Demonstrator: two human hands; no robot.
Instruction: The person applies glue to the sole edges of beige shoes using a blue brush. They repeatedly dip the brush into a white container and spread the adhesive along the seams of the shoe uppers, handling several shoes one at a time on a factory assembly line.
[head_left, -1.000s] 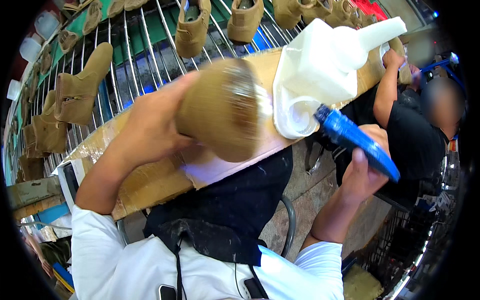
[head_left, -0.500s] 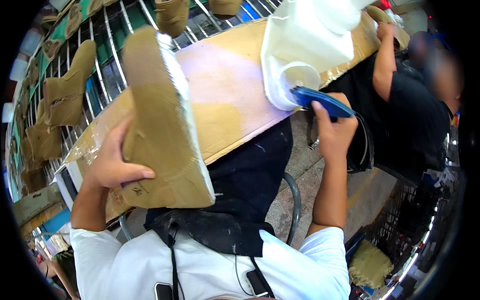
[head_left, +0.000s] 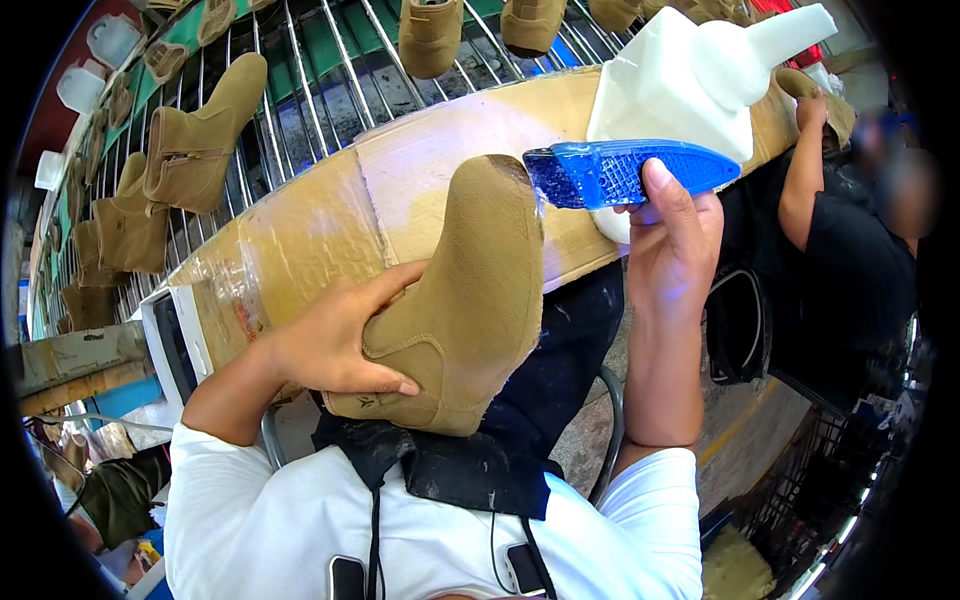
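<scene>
A tan suede boot (head_left: 465, 290) is held above my lap, toe end pointing away from me. My left hand (head_left: 325, 340) grips its shaft end, thumb lying over the near side. In my right hand (head_left: 680, 225) is a brush with a blue plastic handle (head_left: 650, 170) and wet, dark bristles. The bristle end touches or nearly touches the boot's edge beside the toe, where a damp dark patch shows. Behind the brush stands a white plastic dispenser (head_left: 670, 80); its small cup is mostly hidden by my right hand and the brush.
A cardboard-covered board (head_left: 320, 215) crosses in front of me. Beyond it, more tan boots (head_left: 205, 135) stand on a metal bar rack (head_left: 345, 70). On the right a co-worker in dark clothes (head_left: 850, 240) handles another boot. A grey metal chair frame (head_left: 608, 430) is beside my lap.
The brush has moved from the dispenser's cup leftward to the boot's toe. My left hand has turned the boot so its side faces up, and brought it to the right relative to the view.
</scene>
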